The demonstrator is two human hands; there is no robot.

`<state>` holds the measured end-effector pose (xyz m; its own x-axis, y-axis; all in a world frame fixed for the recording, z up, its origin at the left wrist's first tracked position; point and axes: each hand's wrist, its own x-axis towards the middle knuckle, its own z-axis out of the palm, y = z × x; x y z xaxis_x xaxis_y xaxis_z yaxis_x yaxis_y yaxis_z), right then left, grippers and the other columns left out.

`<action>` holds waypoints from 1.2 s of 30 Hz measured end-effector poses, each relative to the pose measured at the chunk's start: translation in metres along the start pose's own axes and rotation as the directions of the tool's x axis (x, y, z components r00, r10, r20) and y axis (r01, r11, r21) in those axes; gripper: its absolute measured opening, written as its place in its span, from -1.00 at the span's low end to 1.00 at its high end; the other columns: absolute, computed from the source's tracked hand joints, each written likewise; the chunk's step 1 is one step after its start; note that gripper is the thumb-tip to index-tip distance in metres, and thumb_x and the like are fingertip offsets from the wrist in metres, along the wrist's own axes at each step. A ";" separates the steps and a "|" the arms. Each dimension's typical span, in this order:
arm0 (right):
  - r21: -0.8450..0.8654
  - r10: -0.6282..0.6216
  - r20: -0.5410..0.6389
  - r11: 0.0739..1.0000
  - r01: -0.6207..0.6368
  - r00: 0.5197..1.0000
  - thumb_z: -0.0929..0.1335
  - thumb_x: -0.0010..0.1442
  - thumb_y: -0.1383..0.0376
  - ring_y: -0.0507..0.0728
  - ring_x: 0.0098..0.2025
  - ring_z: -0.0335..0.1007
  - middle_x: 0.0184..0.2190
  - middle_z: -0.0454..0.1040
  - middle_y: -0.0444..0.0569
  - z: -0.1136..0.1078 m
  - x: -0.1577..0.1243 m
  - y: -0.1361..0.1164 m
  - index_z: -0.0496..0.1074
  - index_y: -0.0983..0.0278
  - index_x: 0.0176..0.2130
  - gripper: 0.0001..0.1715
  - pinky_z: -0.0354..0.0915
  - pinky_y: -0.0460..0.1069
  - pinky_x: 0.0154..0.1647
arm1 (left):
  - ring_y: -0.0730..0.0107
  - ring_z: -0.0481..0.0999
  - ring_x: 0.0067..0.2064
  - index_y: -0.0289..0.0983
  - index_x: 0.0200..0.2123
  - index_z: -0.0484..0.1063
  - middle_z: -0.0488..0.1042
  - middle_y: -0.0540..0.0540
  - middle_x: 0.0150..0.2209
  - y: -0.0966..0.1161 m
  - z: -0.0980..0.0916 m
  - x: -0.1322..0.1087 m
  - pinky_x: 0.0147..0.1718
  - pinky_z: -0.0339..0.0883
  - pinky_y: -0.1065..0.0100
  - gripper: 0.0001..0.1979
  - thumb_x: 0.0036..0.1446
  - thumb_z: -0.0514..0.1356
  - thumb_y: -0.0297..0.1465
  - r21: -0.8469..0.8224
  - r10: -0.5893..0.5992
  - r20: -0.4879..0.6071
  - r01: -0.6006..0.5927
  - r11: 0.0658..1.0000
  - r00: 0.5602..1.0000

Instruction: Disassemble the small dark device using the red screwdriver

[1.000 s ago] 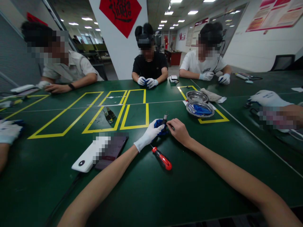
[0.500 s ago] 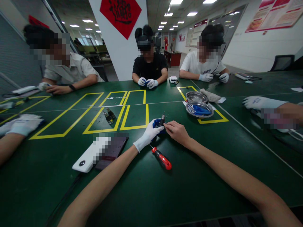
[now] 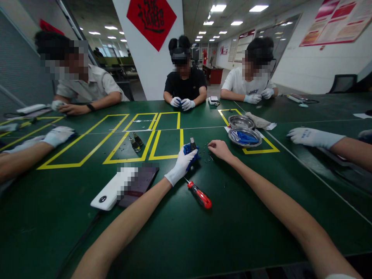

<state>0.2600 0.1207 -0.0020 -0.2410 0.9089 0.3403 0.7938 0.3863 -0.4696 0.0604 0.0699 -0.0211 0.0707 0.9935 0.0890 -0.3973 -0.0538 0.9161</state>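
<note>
My left hand [image 3: 183, 161], in a white glove with blue palm, is closed around a small black part with a silver metal end [image 3: 192, 144]. The metal end points up out of the fingers. To its right, my bare right hand [image 3: 220, 150] rests low over the table with its fingers curled together at the tips. Whatever is between those fingertips is too small to make out. Several tiny screw-like bits [image 3: 207, 158] lie scattered between the hands. A red and black screwdriver [image 3: 200, 195] lies just below my left hand, its shaft toward the glove.
Two metal bowls, the nearer bowl [image 3: 249, 144] holding blue and white gloves, stand at right. Similar black and metal parts [image 3: 135, 144] stand inside yellow tape at left. A white power bank [image 3: 112, 193] lies near my left forearm. Co-workers' gloved hands [image 3: 315, 137] are around the green table [image 3: 247, 232].
My right hand has drawn away from the black part, rightward to the table. My left hand has shifted slightly left with the part. Co-workers' hands at both sides have moved.
</note>
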 end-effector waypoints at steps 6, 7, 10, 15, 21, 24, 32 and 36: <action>-0.150 -0.033 0.092 0.988 0.047 0.995 0.41 0.05 0.35 0.16 -0.30 0.45 -0.39 0.54 0.03 0.015 0.021 -0.010 0.55 0.25 -0.41 -0.94 0.32 -0.01 -0.26 | 0.45 0.45 -0.28 -0.26 -0.03 0.30 0.43 -0.10 -0.18 0.006 0.004 -0.002 -0.19 0.41 0.27 -0.48 -0.07 0.32 -0.26 -0.026 -0.021 -0.029 0.020 0.999 0.999; -0.167 -0.045 0.088 0.984 0.060 0.995 0.41 0.05 0.37 0.16 -0.31 0.45 -0.40 0.53 0.04 0.016 0.022 -0.012 0.54 0.25 -0.44 -0.93 0.32 -0.01 -0.26 | 0.45 0.45 -0.27 -0.26 -0.03 0.30 0.43 -0.09 -0.18 0.007 0.005 -0.002 -0.18 0.41 0.26 -0.48 -0.08 0.33 -0.26 -0.044 -0.022 -0.026 0.021 0.999 0.999; -0.173 -0.064 0.075 0.982 0.076 0.995 0.40 0.03 0.44 0.15 -0.32 0.44 -0.41 0.52 0.07 0.018 0.022 -0.014 0.51 0.27 -0.49 -0.89 0.31 -0.02 -0.27 | 0.45 0.44 -0.26 -0.25 -0.03 0.30 0.42 -0.08 -0.18 0.008 0.005 -0.002 -0.16 0.41 0.25 -0.48 -0.07 0.32 -0.26 -0.071 -0.031 -0.006 0.030 0.997 1.000; -0.013 -0.071 0.019 0.997 0.071 0.997 0.36 0.11 0.36 0.12 -0.34 0.43 -0.38 0.52 0.05 0.012 0.013 -0.025 0.49 0.29 -0.41 -0.91 0.31 -0.02 -0.27 | 0.48 0.42 -0.33 -0.24 -0.06 0.30 0.40 -0.05 -0.24 0.007 0.005 -0.002 -0.28 0.40 0.32 -0.50 -0.09 0.34 -0.28 -0.041 -0.009 -0.029 0.008 0.999 1.000; 0.504 0.004 -0.135 0.861 0.065 0.991 0.26 0.20 0.13 0.07 -0.37 0.41 -0.38 0.48 -0.04 0.005 -0.015 -0.054 0.42 0.29 -0.26 -0.71 0.32 -0.07 -0.41 | 0.48 0.42 -0.35 -0.30 -0.12 0.34 0.41 -0.05 -0.29 0.008 0.007 -0.004 -0.28 0.37 0.34 -0.56 -0.06 0.32 -0.26 -0.046 -0.016 0.091 0.020 0.999 0.996; 0.496 0.009 -0.189 0.864 0.088 0.982 0.27 0.20 0.13 0.08 -0.34 0.39 -0.36 0.47 -0.03 0.007 -0.025 -0.063 0.42 0.29 -0.29 -0.72 0.32 -0.07 -0.37 | 0.45 0.44 -0.32 -0.31 -0.10 0.34 0.44 -0.09 -0.25 0.010 0.008 -0.006 -0.26 0.36 0.34 -0.56 -0.03 0.30 -0.26 -0.059 -0.015 0.136 0.023 0.998 0.991; 0.278 -0.137 -0.312 0.933 0.228 0.940 0.25 0.26 0.28 0.09 -0.29 0.34 -0.32 0.41 -0.03 0.015 -0.032 -0.067 0.39 0.27 -0.31 -0.84 0.30 -0.02 -0.25 | 0.38 0.47 -0.23 -0.35 -0.14 0.40 0.48 -0.14 -0.19 0.009 0.008 -0.007 -0.12 0.34 0.27 -0.57 -0.07 0.33 -0.27 -0.039 0.012 0.103 -0.008 0.999 0.995; 0.184 -0.205 -0.314 0.945 0.271 0.927 0.23 0.27 0.32 0.10 -0.30 0.34 -0.33 0.40 -0.03 0.013 -0.035 -0.068 0.38 0.26 -0.29 -0.85 0.29 -0.01 -0.25 | 0.38 0.47 -0.22 -0.36 -0.17 0.42 0.49 -0.15 -0.20 0.008 0.008 -0.006 -0.11 0.33 0.27 -0.59 -0.09 0.34 -0.28 -0.029 0.008 0.089 -0.005 1.000 0.996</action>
<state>0.2072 0.0651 0.0075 -0.2111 0.7143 0.6673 0.5819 0.6403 -0.5014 0.0639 0.0631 -0.0110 0.1485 0.9803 0.1305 -0.4242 -0.0561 0.9039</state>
